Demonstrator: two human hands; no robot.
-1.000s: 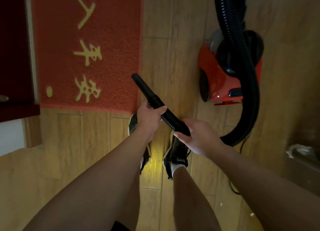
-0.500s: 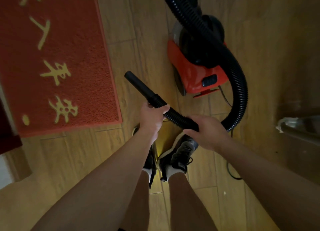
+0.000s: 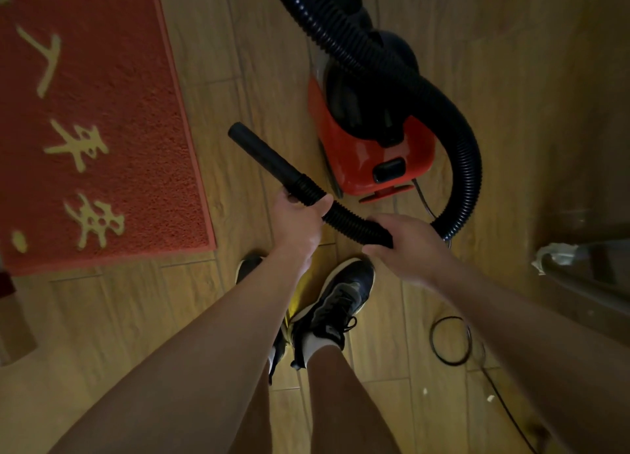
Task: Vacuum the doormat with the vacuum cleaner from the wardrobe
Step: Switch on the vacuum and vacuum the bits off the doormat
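A red doormat [image 3: 95,119] with yellow characters lies on the wooden floor at the left. The red and black vacuum cleaner [image 3: 375,153] sits on the floor ahead, right of centre. Its black ribbed hose [image 3: 460,167] loops from the top round the right side and back to my hands. My left hand [image 3: 300,222] grips the hose at the collar of the smooth black nozzle tube [image 3: 262,157], which points up-left, its tip over bare floor short of the mat. My right hand [image 3: 405,245] grips the hose a little farther back.
My two feet in black shoes [image 3: 337,303] stand just below the hands. A black power cord [image 3: 450,341] coils on the floor at the lower right. A dark furniture edge with a pale wrapped corner [image 3: 559,259] juts in from the right.
The view has swung right, so the mat slid left and the vacuum cleaner now sits nearer the centre. Both hands keep their grip on the hose; the cord coil has come into sight.
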